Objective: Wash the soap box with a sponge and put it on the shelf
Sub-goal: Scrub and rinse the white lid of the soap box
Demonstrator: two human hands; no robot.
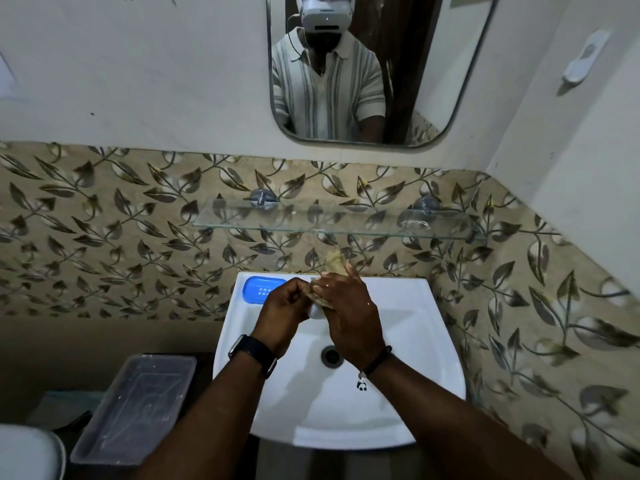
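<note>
The blue soap box (pixel 260 289) lies on the back left rim of the white sink (pixel 408 327), empty and untouched. Both hands meet over the back of the basin. My right hand (pixel 349 313) grips a beige sponge (pixel 334 263), which sticks up above its fingers. My left hand (pixel 284 306) is curled, its fingertips pinching the sponge's left edge just right of the soap box. A small white part, probably the tap (pixel 316 312), shows under the hands. The glass shelf (pixel 339 225) on the tiled wall above the sink holds nothing.
A clear plastic container (pixel 138 407) stands on a dark surface left of the sink. The drain (pixel 330 355) lies in the basin's middle. A mirror (pixel 349 71) hangs above the shelf. A side wall closes in on the right.
</note>
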